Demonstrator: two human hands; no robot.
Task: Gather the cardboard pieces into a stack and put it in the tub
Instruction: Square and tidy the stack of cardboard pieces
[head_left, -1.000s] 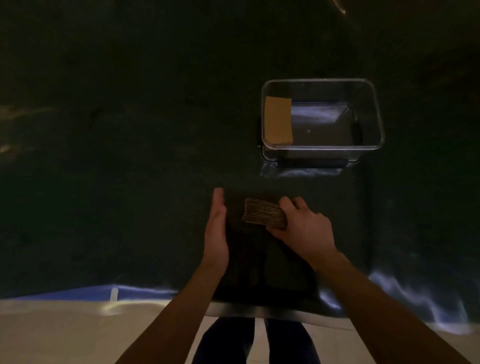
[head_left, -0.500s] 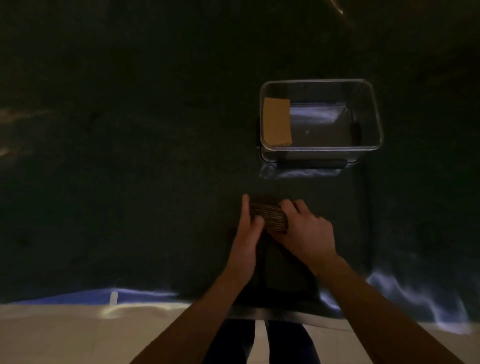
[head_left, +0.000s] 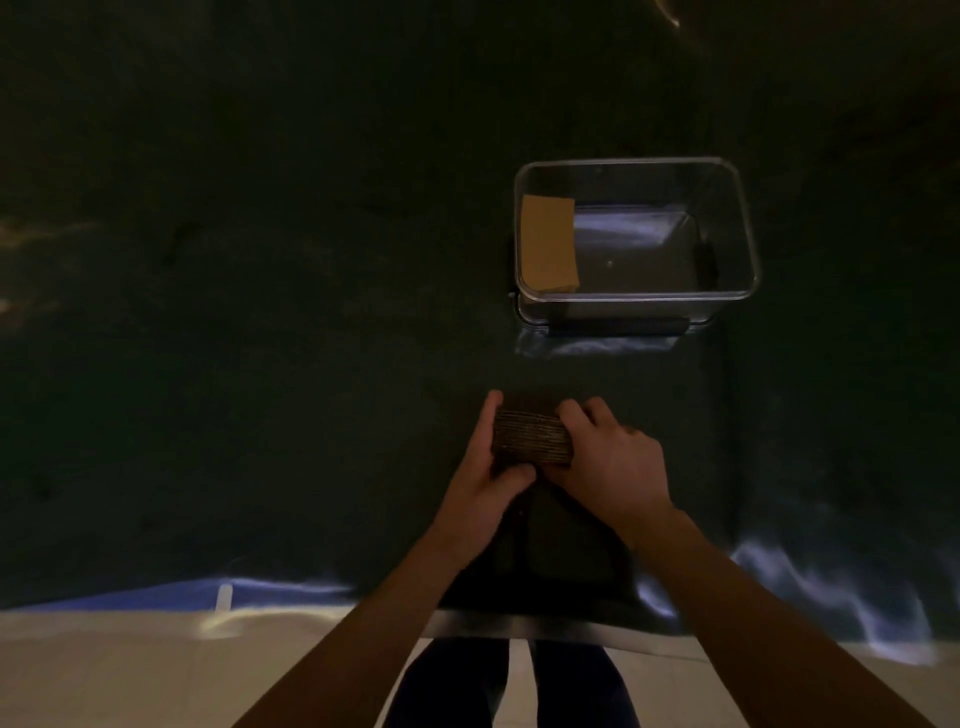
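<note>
the cardboard stack (head_left: 531, 437) sits on the dark table (head_left: 260, 364) and it is pressed between the two hands. the left hand (head_left: 480, 486) lies against the left end of the stack, with its fingers (head_left: 488, 415) stretched along that side and the thumb curled under the near edge. the right hand (head_left: 613, 467) covers the right end, its fingers bent over the top corner of the stack. so both hands are closed on the stack from opposite sides, and the ribbed edges of the pieces show in the gap between them. whether the stack is lifted or rests on the table, i cannot tell, the light is too low.

the clear tub (head_left: 748, 244) stands beyond the grip and a little to the right of it, apart from the hands. inside the tub, a tan cardboard piece (head_left: 549, 241) leans at the left wall. the rest of the tub floor looks bare and shiny.

behind the grip, toward the person, both forearms come in from the near edge of the table, and the pale floor (head_left: 104, 675) shows below this edge.
</note>
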